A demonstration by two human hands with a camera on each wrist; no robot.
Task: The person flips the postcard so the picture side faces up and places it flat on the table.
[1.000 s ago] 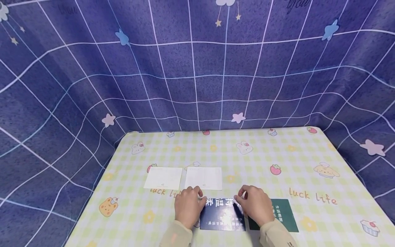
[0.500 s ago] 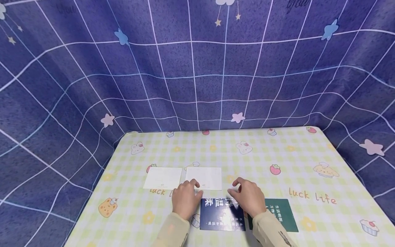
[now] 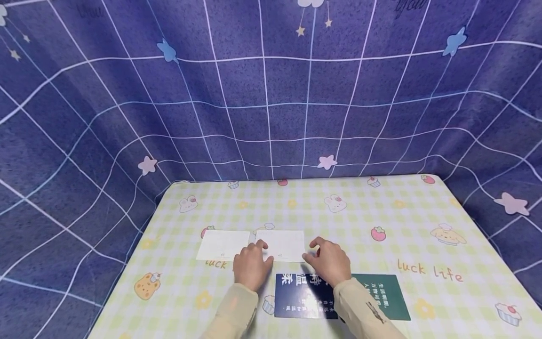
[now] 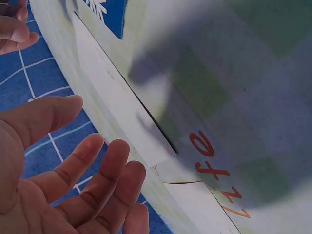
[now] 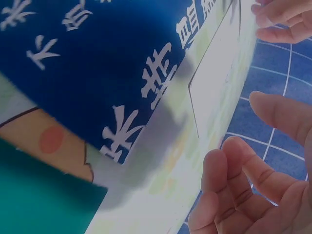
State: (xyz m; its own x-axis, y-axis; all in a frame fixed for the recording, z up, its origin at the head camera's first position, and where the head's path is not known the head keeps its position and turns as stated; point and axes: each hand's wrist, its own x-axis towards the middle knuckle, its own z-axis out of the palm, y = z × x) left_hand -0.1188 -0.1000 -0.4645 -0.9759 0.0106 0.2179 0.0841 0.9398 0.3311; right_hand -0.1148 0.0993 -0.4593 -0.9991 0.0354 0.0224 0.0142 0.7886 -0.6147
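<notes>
Two white cards lie side by side mid-table. My left hand (image 3: 251, 266) hovers at the near left corner of the right-hand white card (image 3: 285, 242), its fingers loosely bent and holding nothing. At that card's right edge is my right hand (image 3: 329, 261), thumb and forefinger apart with nothing between them. Both wrist views show bare, relaxed fingers (image 4: 114, 161) raised above the cards. The left-hand white card (image 3: 224, 241) is beside my left fingers. Nearer to me lies a navy card (image 3: 296, 301) with white characters, partly under my right sleeve in the head view.
A dark green card (image 3: 389, 294) with white writing lies right of the navy one, partly hidden by the right forearm. The checked tablecloth (image 3: 423, 207) carries cartoon prints. A blue grid-patterned curtain (image 3: 237, 122) hangs behind and along the sides.
Both hands have let go of the navy card's far edge and moved forward and left to the right-hand white card. The cards have stayed in place.
</notes>
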